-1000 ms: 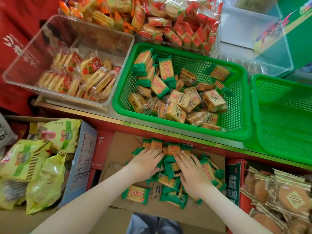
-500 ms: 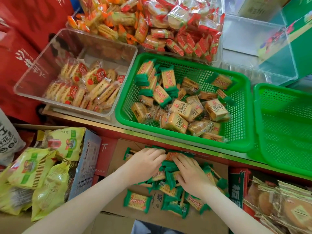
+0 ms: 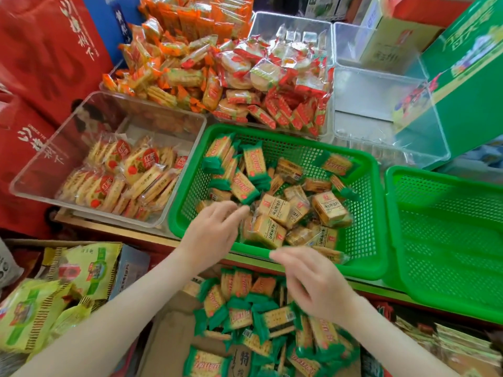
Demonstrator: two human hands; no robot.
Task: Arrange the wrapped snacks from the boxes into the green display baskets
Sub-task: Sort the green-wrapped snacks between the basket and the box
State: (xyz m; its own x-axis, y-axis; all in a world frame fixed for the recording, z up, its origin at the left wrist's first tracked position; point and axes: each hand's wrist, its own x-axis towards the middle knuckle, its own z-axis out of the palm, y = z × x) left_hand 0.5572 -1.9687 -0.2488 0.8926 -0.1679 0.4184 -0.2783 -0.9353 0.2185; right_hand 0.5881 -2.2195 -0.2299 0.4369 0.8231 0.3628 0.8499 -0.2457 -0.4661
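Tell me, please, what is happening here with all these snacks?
A person is moving wrapped snacks from the cardboard box into the green basket. The left hand reaches over the basket's near rim, above the packets inside; the right hand hovers above the green-wrapped crackers in the box. Both seem to hold nothing. The second green basket shows no snacks.

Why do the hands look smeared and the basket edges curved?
Head view: both hands are motion-blurred, the left hand over the filled green plastic basket, the right hand near its front rim; the wide-angle lens bows straight edges; the rightmost clear plastic bin shows pale glare.
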